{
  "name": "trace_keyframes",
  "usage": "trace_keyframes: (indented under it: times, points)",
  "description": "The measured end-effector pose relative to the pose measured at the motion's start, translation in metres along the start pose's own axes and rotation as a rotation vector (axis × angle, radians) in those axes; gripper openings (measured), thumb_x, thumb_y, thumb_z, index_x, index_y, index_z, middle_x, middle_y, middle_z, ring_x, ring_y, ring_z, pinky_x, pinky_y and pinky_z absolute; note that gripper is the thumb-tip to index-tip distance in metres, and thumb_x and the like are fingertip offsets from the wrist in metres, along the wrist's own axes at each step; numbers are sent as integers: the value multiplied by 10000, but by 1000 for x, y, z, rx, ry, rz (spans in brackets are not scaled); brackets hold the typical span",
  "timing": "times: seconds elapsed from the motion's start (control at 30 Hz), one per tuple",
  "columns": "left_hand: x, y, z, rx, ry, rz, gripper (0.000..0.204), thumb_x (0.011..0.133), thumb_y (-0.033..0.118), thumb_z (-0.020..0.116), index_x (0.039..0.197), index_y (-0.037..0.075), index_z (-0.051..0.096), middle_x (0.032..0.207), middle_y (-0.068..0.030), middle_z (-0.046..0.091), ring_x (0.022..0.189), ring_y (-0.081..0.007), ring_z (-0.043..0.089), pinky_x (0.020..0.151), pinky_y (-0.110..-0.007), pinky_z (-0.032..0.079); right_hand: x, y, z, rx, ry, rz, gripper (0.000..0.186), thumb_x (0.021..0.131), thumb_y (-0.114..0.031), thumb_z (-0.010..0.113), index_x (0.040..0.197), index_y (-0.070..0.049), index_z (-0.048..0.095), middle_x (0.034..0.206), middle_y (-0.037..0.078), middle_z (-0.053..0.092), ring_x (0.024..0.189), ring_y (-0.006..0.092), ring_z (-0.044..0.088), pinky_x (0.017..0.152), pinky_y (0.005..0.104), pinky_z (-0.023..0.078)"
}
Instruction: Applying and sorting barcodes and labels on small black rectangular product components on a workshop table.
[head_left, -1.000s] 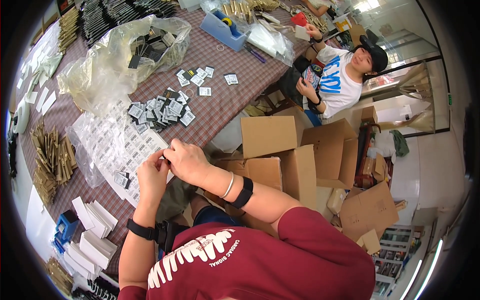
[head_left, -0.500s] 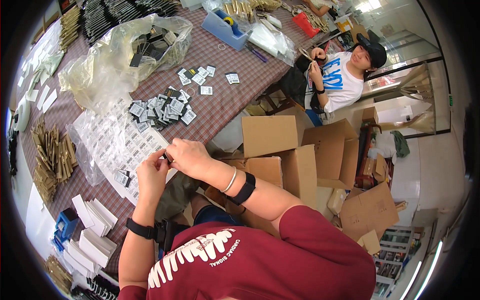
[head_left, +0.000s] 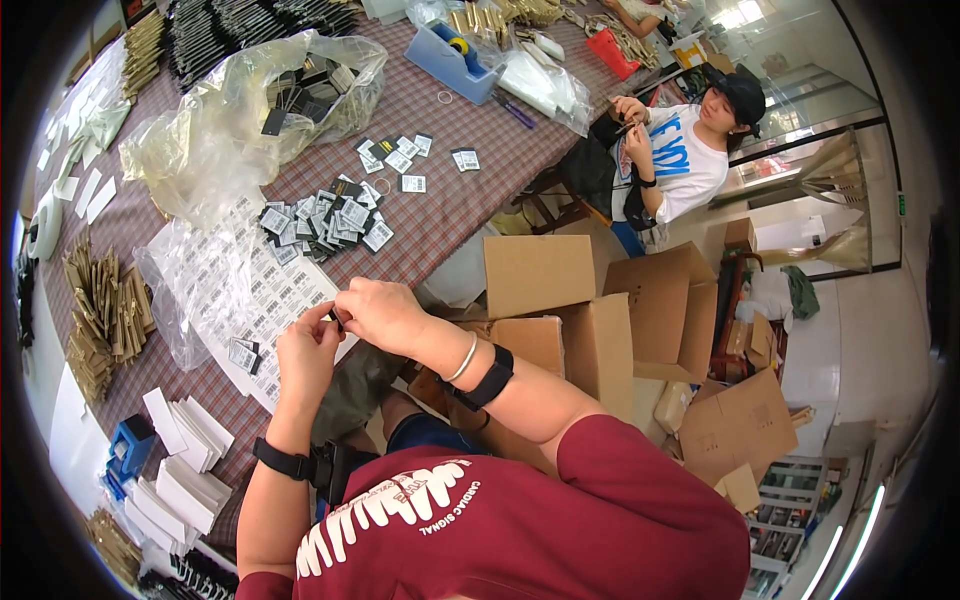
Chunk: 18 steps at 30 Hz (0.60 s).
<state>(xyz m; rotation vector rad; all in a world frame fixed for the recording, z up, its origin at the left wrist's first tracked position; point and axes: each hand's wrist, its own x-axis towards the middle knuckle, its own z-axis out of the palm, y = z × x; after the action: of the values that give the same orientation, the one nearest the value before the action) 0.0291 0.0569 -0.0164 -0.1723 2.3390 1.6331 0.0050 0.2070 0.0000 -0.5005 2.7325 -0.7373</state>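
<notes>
My left hand and my right hand meet at the table's near edge, fingers closed in a pinch. Between their fingertips shows a small black tag, mostly hidden by the fingers. Under and beyond the hands lies a sheet of barcode stickers, partly covered by clear plastic. A couple of stickered tags rest on it beside my left hand. Farther off is a loose pile of black tags with white stickers, with several more scattered to its right.
A clear plastic bag of black tags stands behind the pile. A blue tape dispenser is at the back; gold bundles and white cards lie left. Cardboard boxes stand at right, near a seated co-worker.
My hands stay together over the sheet, with only a slight shift of the fingers around the black tag. The co-worker has lowered their head and moved their hands closer together.
</notes>
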Motion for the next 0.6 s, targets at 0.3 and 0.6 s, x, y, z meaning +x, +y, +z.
trace_keyframes:
  times: [0.3, 0.6]
  points:
    - [5, -4, 0, -253, -53, -143, 273, 853, 14, 507, 1112, -62, 551, 784, -93, 643, 685, -135, 635, 631, -240, 518, -4, -9, 5, -57, 141, 32, 135, 751, -151, 615, 849, -91, 545, 822, 84, 535, 785, 283, 579, 664, 403, 486]
    - [0, -11, -11, -536, 25, -321, 314, 865, 21, 506, 1166, -68, 502, 856, -130, 637, 726, -184, 651, 633, -257, 544, -10, -19, 40, -91, 400, -91, 62, 757, -129, 534, 761, -68, 524, 777, 91, 528, 730, 261, 575, 616, 366, 496]
